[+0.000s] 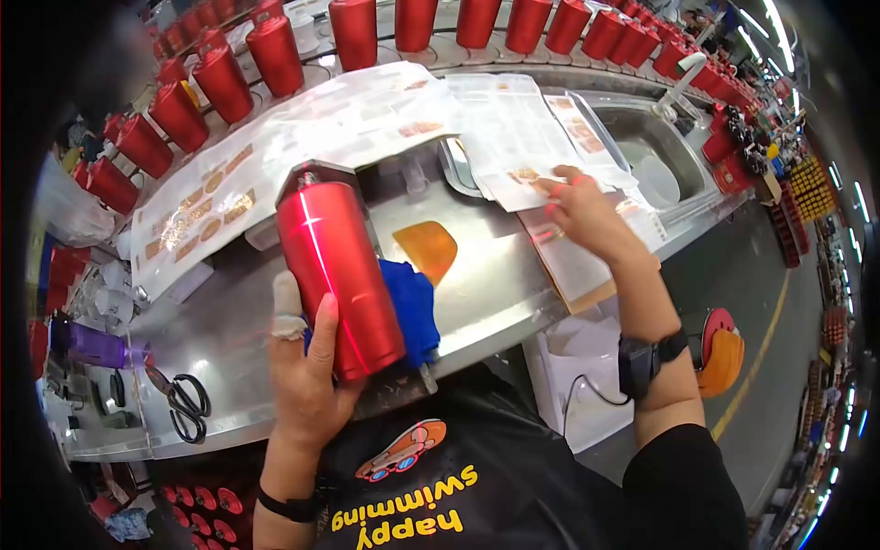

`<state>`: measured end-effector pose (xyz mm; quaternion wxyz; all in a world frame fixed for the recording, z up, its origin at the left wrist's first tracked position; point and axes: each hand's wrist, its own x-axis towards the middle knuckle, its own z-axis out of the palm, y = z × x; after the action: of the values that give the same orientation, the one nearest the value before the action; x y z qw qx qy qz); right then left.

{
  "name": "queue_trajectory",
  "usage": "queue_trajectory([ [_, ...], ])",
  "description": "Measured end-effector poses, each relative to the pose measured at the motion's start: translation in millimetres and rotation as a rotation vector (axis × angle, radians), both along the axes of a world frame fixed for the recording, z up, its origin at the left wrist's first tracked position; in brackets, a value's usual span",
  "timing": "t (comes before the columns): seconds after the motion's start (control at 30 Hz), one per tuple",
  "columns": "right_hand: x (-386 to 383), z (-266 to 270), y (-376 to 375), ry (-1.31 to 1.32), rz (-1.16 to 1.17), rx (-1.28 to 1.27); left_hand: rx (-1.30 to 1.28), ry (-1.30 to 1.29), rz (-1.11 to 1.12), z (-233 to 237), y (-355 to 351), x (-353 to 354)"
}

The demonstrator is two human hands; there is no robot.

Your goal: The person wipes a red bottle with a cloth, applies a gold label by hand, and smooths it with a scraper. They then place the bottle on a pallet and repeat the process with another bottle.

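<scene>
My left hand (307,367) grips a shiny red metal tumbler (337,270) from below, holding it tilted over the steel bench, with a blue cloth (412,307) bunched beside it. A bandage wraps one finger of that hand. My right hand (582,213) reaches out to the right and rests its fingertips on a stack of clear decal sheets (522,137) printed with small orange labels. An orange squeegee (426,249) lies flat on the bench between the two hands.
Rows of red tumblers (220,78) line the conveyor at the back and left. A long decal sheet (220,197) drapes across the bench. Black scissors (188,403) lie at the left front. A steel sink (655,147) sits at the right.
</scene>
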<state>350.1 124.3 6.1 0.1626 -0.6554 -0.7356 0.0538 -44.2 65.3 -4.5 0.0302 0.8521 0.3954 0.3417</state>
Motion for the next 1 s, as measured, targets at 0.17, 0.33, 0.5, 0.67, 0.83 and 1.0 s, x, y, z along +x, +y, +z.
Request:
queue_trajectory([
  [0.17,29.2,-19.9,-4.8,-0.291,-0.035,0.075,-0.010,0.020,0.041,3.7,-3.9,3.5],
  [0.33,21.3,-23.0,1.9,-0.360,-0.024,0.182,-0.013,0.013,0.044,4.0,-4.2,2.6],
  [0.5,26.2,-21.6,7.7,-0.341,0.055,0.281,-0.029,0.021,0.052,3.5,-6.0,1.7],
  [0.67,25.9,-21.9,12.1,-0.198,0.062,0.282,-0.030,0.025,0.060,3.7,-7.8,1.1],
  [0.83,27.8,-13.8,0.5,0.158,0.025,0.221,-0.189,-0.037,-0.013,21.6,-11.6,0.2],
  [1.0,5.3,19.7,-10.0,0.835,0.084,-0.021,-0.060,-0.036,-0.130,60.7,-6.6,16.8],
])
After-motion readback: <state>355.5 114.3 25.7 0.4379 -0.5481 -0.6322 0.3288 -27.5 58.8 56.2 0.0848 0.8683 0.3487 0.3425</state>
